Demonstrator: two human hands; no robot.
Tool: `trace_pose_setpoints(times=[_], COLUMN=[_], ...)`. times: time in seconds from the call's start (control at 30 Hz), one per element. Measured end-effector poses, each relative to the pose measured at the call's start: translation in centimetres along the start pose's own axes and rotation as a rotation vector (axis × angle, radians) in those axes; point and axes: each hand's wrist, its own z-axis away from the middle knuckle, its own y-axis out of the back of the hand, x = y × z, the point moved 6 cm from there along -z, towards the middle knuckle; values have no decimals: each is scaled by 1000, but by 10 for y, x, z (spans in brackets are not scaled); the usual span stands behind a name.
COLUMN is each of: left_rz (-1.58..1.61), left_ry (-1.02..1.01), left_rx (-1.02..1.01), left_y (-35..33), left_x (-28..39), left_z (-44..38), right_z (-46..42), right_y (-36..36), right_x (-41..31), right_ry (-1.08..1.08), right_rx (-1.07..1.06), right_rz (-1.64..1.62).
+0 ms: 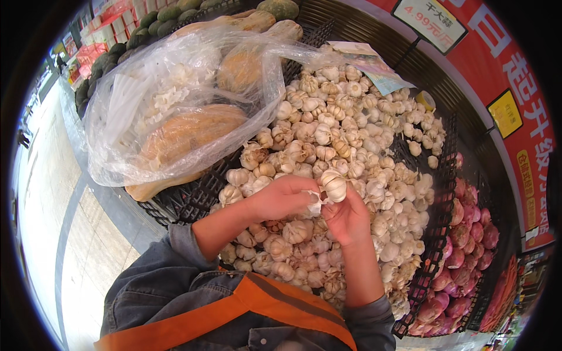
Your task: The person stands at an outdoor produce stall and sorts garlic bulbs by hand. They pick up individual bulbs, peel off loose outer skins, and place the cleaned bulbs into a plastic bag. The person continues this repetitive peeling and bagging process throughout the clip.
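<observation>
My right hand (pixel 347 215) holds a garlic bulb (pixel 334 185) upright in its fingertips, above a big heap of garlic bulbs (pixel 325 134). Close against it on the left, my left hand (pixel 285 197) pinches a loose piece of white papery garlic skin (pixel 314 203) between thumb and fingers. The skin reaches towards the base of the held bulb; whether it is still attached, I cannot tell. A clear plastic bag (pixel 109 131) with white garlic skins (pixel 169 98) inside lies spread over squashes (pixel 189 131) at the upper left.
Black plastic crate walls (pixel 443 184) edge the garlic. Red onions (pixel 461 259) fill a crate at the right. A printed leaflet (pixel 377 66) and a roll of yellow tape (pixel 425 100) lie on the garlic's far side. Price signs (pixel 430 22) stand behind; green gourds (pixel 169 19) lie upper left.
</observation>
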Motion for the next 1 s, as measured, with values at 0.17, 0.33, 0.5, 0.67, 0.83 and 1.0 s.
trace_pose_setpoints(times=[0.17,0.33,0.5,0.67,0.83,1.0], left_rz=[123,167,-41,965,1346,1088], left_ry=[112,164,-35,-769,-703,-604], left_rx=[1,59,266,627,692,322], left_y=[-1,-4,23,125,152,102], left_x=[-14,-18,36,127,135,113], left_z=[0,-5,1,30,35,9], right_z=[1,5,8,5,3,7], right_y=[-6,-8,0,-15,-10,-22], right_x=[-6,-6,-15,-15,-16,10], right_ry=[116,200,303,266,306,90], right_rx=[48,52,104,154,184,-41], right_rz=[48,123,92,157,522,1322])
